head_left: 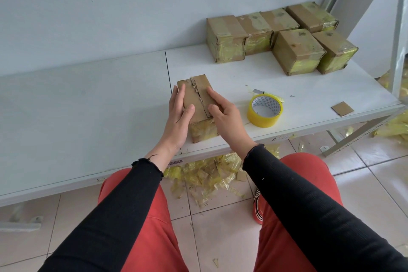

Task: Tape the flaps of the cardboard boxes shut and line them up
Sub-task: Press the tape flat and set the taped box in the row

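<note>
Box (197, 97) sitting at near table (88, 99) edge, flaps down, seam untaped. L hand (180, 115) and R hand (223, 112) pressing flaps flat — fingers straight, gripping nothing. Tape roll (265, 111) lying just R of box; six taped boxes (298, 51) lining up at back R.
</note>
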Motion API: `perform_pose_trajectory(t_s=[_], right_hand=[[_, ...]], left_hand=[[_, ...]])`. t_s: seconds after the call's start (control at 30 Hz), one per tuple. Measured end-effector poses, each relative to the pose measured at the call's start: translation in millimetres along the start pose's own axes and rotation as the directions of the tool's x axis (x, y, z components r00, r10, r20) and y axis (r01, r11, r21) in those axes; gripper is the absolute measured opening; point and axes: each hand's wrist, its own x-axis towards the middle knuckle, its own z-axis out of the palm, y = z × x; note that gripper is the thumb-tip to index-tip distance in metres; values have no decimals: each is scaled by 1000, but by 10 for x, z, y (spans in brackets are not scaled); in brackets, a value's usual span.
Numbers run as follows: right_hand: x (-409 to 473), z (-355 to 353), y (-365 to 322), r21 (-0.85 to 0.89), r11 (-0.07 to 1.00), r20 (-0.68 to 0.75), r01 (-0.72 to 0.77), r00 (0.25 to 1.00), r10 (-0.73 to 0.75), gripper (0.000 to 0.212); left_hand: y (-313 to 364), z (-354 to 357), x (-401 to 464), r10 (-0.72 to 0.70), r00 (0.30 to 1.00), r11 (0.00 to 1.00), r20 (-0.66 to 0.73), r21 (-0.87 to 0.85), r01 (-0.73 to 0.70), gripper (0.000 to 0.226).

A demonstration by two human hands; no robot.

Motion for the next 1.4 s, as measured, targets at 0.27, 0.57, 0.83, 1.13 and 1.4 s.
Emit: perform_pose_trajectory(t_s=[0.27,0.57,0.83,1.13,1.4], right_hand=[[-74,-10,12,55,998,-23,-30,999,31,50],[59,46,-62,-258,966,12,21,1000,-19,61],[32,-132,11,166,978,95,-129,989,115,50],[12,-68,7,176,980,77,-93,994,81,51],[-8,-61,12,126,989,123,-75,991,59,49]], left_hand=[[-10,-6,-4,-38,999,969,-11,-246,35,72],[40,7,-25,-31,999,983,-8,-179,29,87],[4,63,-43,71,994,997,84,19,-72,122],[10,44,-68,52,997,998,-51,-40,-55,76],[-42,70,-95,107,994,984,16,141,-108,110]])
